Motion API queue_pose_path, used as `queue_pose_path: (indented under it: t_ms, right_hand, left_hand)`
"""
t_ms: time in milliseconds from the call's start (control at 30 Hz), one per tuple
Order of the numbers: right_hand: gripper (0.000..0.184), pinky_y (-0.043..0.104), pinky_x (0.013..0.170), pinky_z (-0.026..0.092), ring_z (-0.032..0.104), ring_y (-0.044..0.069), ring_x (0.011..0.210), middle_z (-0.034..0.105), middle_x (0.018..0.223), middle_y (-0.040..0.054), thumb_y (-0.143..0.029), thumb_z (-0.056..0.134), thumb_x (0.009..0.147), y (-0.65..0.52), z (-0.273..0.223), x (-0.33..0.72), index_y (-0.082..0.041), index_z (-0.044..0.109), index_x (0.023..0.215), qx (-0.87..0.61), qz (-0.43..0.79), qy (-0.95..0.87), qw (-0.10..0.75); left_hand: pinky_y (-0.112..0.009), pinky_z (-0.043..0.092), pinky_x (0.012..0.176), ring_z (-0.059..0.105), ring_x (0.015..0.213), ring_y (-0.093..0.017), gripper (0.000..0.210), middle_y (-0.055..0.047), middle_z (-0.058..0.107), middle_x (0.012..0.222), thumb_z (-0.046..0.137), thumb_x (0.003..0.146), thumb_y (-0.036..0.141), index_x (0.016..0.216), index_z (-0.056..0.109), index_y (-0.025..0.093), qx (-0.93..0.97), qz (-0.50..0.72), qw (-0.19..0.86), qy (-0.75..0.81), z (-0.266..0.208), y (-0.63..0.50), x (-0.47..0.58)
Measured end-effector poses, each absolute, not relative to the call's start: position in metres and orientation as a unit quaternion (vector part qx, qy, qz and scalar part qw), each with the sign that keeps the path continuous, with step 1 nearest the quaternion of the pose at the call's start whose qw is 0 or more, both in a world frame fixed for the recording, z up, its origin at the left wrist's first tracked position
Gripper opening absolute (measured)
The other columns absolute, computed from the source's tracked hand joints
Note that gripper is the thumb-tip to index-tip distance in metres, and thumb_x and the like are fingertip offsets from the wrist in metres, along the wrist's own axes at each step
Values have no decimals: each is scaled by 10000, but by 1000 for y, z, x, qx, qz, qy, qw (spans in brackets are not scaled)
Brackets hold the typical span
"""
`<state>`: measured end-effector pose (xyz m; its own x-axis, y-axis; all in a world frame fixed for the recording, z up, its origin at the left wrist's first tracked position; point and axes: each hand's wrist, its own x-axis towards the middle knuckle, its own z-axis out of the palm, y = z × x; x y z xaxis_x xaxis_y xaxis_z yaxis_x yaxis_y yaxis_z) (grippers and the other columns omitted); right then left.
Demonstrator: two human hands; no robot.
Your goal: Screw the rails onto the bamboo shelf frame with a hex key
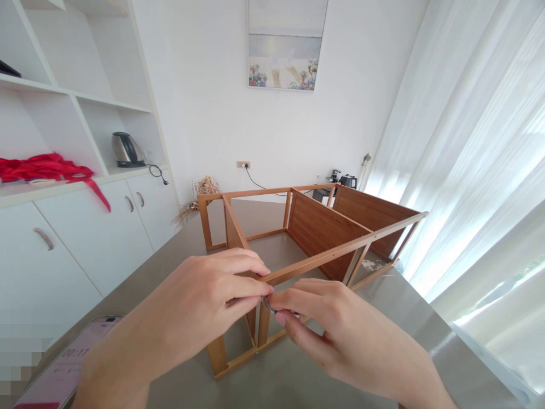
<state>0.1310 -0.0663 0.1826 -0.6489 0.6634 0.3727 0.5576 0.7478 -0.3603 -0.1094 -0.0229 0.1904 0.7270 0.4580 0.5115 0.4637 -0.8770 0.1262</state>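
A wooden shelf frame lies on its side on the grey table, with brown panels set between its rails. At its near corner my left hand is closed, its fingertips against the rail's end and the tip of a small bent grey metal piece. That piece looks like a hex key. My right hand pinches the hex key between thumb and forefinger, just below the rail. Both hands' fingertips nearly meet there. The key's far end and whatever it sits in are hidden by my fingers.
A phone showing a timer lies at the table's left edge. White cabinets stand to the left, holding a kettle and red cloth. Dried stalks are behind the frame. A white curtain hangs at the right.
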Motion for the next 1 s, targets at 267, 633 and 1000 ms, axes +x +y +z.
queue_pose_path:
  t_ms: [267, 633, 1000]
  right_hand:
    - [107, 238, 548, 340, 523, 113, 548, 615, 691, -41, -215, 494, 1018, -70, 179, 126, -224, 594, 981, -394, 105, -889, 206]
    - [110, 223, 535, 341, 549, 111, 552, 643, 700, -32, -236, 492, 1012, -71, 177, 123, -222, 597, 986, -400, 142, -882, 204]
    - [159, 262, 642, 363, 478, 125, 634, 539, 715, -31, -152, 477, 1024, -69, 180, 132, -209, 622, 994, -348, 26, -905, 243]
  left_hand:
    - [-234, 558, 918, 693, 1042, -164, 218, -23, 749, 1099, 593, 967, 204, 961, 796, 282, -924, -284, -1, -258, 190, -24, -108]
    - [-225, 550, 949, 689, 1053, -149, 231, -6, 743, 1117, 568, 992, 226, 992, 789, 292, -929, -268, 9, -255, 191, -24, -109]
    - [-230, 540, 945, 670, 1072, -149, 226, -8, 732, 1134, 548, 1008, 233, 1012, 767, 288, -930, -260, 13, -260, 191, -25, -109]
